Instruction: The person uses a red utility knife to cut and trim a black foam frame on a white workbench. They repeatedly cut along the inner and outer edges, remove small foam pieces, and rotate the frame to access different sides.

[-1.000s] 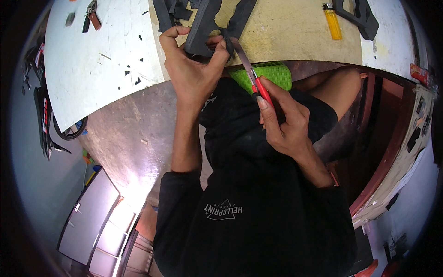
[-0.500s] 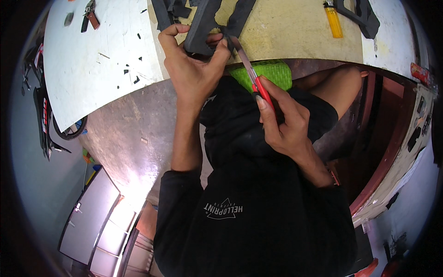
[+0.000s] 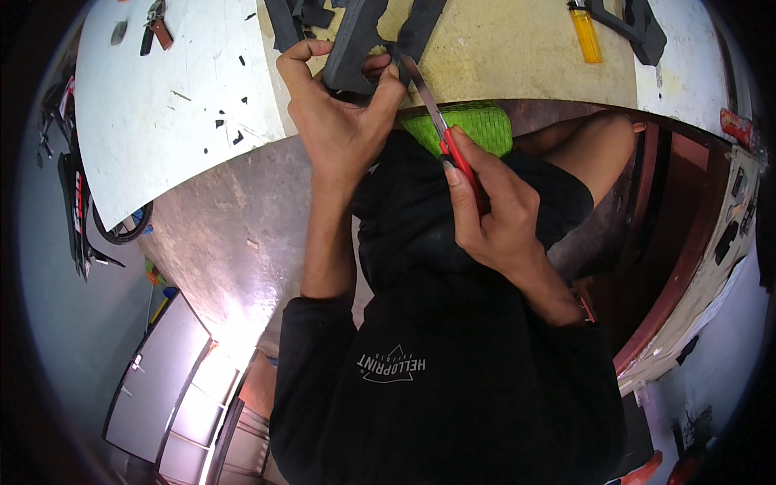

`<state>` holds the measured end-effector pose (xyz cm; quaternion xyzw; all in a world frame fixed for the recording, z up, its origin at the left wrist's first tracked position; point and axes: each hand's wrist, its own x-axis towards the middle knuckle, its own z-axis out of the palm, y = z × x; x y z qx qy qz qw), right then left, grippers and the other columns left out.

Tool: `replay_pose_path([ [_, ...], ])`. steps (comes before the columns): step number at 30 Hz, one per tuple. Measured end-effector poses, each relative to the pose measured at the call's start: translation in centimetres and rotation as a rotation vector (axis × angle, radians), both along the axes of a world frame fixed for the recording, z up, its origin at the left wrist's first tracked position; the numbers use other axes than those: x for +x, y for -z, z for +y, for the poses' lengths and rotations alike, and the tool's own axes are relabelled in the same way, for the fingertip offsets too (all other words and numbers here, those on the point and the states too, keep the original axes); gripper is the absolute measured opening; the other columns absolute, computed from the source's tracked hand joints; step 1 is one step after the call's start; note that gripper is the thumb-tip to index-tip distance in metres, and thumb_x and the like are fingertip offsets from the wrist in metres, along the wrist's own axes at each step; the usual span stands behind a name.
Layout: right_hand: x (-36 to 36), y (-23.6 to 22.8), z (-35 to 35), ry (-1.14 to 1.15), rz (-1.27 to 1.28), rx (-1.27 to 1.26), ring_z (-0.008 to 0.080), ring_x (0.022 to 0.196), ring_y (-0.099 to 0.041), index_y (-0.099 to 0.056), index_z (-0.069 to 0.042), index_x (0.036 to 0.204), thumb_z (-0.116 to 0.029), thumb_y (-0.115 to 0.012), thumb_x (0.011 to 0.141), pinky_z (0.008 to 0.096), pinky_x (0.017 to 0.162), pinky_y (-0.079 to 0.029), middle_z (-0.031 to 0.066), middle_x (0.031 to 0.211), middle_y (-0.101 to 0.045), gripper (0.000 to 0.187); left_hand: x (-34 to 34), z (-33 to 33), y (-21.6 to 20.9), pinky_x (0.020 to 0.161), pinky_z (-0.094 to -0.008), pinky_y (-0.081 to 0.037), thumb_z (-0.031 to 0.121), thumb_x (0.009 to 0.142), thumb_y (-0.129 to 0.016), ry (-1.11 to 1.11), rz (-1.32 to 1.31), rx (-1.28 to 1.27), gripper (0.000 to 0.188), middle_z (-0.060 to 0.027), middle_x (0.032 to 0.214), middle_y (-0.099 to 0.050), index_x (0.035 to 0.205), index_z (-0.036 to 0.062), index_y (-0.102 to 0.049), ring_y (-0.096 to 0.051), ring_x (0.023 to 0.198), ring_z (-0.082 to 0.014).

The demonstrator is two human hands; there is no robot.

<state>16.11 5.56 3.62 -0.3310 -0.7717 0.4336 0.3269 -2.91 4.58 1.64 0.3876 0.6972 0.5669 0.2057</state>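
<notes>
My left hand (image 3: 343, 121) grips the near end of a dark grey foam piece (image 3: 353, 56) at the table's front edge, its thumb and fingers closed around it. A curved cut-out runs along the piece, and a second arm of foam slants up to the right. In my right hand (image 3: 503, 198) is a red-handled utility knife (image 3: 461, 162). Its long blade points up and away, with the tip at the foam beside my left thumb. Whether the tip is cutting in or only touching, I cannot tell.
A yellow lighter (image 3: 587, 36) lies at the right, beside another dark foam piece (image 3: 643, 36). On the white board (image 3: 178, 105) at the left are small dark scraps and a brown-and-black object (image 3: 158, 31). A green woven pad (image 3: 477, 129) shows below the table edge.
The knife and my right hand have shifted very slightly up and left. My left hand keeps nearly the same hold on the foam.
</notes>
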Motion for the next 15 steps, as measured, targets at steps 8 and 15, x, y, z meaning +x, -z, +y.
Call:
replay_pose_path([
  [8, -0.4, -1.0, -1.1, 0.038, -0.044, -0.063, 0.0290, 0.092, -0.074, -0.063, 0.010, 0.123, 0.003, -0.064, 0.090, 0.0328, 0.079, -0.058, 0.0256, 0.105, -0.071, 0.033, 0.2, -0.1, -0.1, 0.086, -0.0302, -0.054, -0.003, 0.084, -0.072, 0.006, 0.011, 0.005, 0.052, -0.0171, 0.096, -0.070, 0.117, 0.0022, -0.034, -0.068, 0.091, -0.0174],
  [15, 0.0, -1.3, -1.1, 0.032, -0.005, -0.087, 0.0241, 0.086, -0.074, -0.062, 0.010, 0.124, 0.003, -0.064, 0.091, 0.0295, 0.073, -0.057, 0.0242, 0.101, -0.072, 0.033, 0.1, 0.1, 0.8, 0.078, -0.0299, -0.056, 0.004, 0.081, -0.078, -0.029, 0.089, 0.063, 0.053, -0.0162, 0.087, -0.074, 0.116, 0.0004, -0.037, -0.073, 0.081, -0.0189],
])
